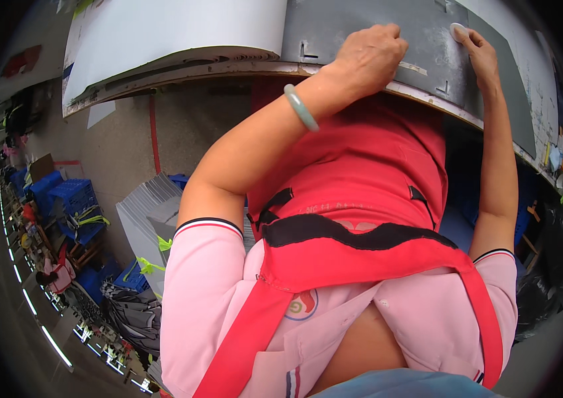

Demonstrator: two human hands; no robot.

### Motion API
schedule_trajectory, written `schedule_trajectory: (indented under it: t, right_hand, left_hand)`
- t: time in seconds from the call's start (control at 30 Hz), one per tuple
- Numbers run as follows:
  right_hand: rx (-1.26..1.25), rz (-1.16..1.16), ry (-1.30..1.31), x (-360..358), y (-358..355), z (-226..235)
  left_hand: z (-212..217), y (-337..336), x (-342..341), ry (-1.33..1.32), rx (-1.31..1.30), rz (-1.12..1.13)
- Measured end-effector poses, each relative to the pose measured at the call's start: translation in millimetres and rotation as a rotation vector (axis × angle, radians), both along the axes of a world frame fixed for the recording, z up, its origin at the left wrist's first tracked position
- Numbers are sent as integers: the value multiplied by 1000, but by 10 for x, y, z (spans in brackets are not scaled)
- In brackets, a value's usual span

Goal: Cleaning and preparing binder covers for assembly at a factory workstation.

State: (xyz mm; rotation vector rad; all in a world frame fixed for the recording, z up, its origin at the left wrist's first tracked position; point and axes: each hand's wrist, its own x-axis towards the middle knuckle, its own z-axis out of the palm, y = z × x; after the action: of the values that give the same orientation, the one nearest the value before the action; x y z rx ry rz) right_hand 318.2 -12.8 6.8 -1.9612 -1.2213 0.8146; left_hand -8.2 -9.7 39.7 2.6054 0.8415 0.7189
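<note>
Pinching the white disc [456, 30] over the grey board's [324, 26] right part with your right hand [483, 58], hold it flat; I can't tell whether your left hand [369, 56], over mid-board, grips anything.

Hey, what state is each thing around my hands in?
Left hand: fingers curled, any grip hidden
Right hand: pinching the white disc
White disc: held
Grey board: lying flat, smudged white
White sheet: laid out
Green bracelet: worn, left arm
Red apron: worn
</note>
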Motion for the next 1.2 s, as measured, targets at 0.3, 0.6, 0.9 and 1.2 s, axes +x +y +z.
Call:
schedule_trajectory:
  t: [0.3, 0.6, 0.9, 1.2]
  right_hand:
    - [172, -121, -4, 142, -158, -34]
    - [109, 221, -175, -809, -1035, 563]
    - [184, 424, -404, -849, -1146, 506]
    - [-39, -4, 54, -873, -1182, 540]
  left_hand:
    - [-413, 139, 436, -94, 189, 72]
    - [-199, 102, 279, 159, 99, 126]
    - [-233, 89, 336, 143, 121, 120]
    - [-230, 78, 325, 117, 112, 126]
